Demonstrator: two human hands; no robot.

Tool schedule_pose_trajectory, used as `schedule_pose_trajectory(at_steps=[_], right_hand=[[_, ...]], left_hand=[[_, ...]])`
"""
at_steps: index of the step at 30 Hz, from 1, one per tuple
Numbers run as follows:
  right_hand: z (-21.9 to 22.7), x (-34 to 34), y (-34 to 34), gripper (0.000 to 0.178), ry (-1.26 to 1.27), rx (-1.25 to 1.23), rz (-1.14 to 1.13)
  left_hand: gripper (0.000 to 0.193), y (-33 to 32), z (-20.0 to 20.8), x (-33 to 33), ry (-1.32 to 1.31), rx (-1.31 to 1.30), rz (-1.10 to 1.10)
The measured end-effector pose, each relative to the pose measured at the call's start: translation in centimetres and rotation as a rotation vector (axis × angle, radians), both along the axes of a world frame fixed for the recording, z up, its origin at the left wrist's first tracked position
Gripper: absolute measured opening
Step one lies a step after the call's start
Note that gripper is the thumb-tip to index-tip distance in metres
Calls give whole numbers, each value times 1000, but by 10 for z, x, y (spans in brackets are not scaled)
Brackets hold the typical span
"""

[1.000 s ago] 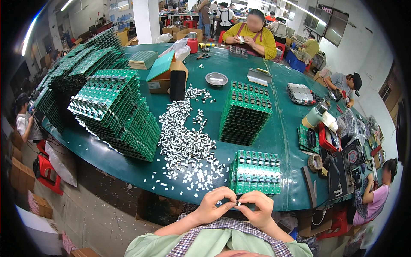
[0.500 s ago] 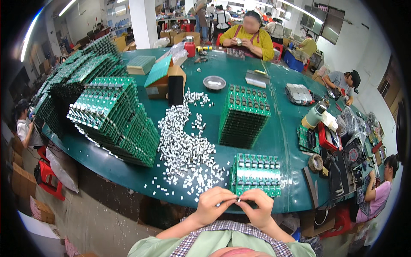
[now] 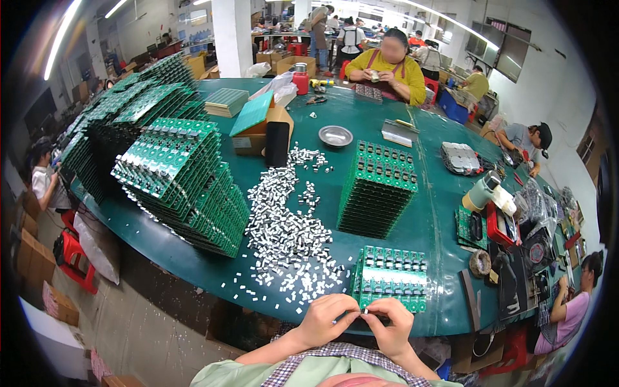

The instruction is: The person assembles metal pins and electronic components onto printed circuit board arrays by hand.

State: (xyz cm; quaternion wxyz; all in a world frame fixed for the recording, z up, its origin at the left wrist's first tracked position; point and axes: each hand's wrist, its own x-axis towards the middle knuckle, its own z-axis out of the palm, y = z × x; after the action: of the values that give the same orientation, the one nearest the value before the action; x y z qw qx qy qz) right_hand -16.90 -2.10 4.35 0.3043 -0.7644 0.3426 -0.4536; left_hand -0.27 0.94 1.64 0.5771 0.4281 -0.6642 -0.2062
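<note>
My left hand (image 3: 327, 318) and my right hand (image 3: 391, 322) meet at the near edge of the green table (image 3: 438, 219), fingertips pinched together on a tiny white component (image 3: 365, 311). Just beyond the fingers lies a short stack of green circuit boards (image 3: 391, 277). A wide scatter of small white components (image 3: 287, 232) spreads to the left of it. A taller stack of green boards (image 3: 378, 188) stands further back.
Large slanted piles of green boards (image 3: 184, 180) fill the table's left side. A metal bowl (image 3: 335, 136), a cardboard box (image 3: 258, 129), tape rolls and tools (image 3: 496, 219) lie around. A person in yellow (image 3: 387, 64) sits opposite; other workers sit at the right edge.
My hands stay together at the table edge with the small component; the view has shifted slightly, and the hands sit a little lower in it.
</note>
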Motion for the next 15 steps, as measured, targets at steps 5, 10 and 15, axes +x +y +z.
schedule_pose_trajectory(at_steps=[5, 10, 15], right_hand=[[-4, 0, 1, 18, -18, 57, -1], [-1, -12, -3, 16, -151, 183, -115], [0, -28, -13, 17, -82, 80, -166]], left_hand=[[11, -1, 0, 1, -75, -7, 3], [6, -5, -7, 10, -113, 90, 214], [24, -29, -43, 53, -583, 229, 549]])
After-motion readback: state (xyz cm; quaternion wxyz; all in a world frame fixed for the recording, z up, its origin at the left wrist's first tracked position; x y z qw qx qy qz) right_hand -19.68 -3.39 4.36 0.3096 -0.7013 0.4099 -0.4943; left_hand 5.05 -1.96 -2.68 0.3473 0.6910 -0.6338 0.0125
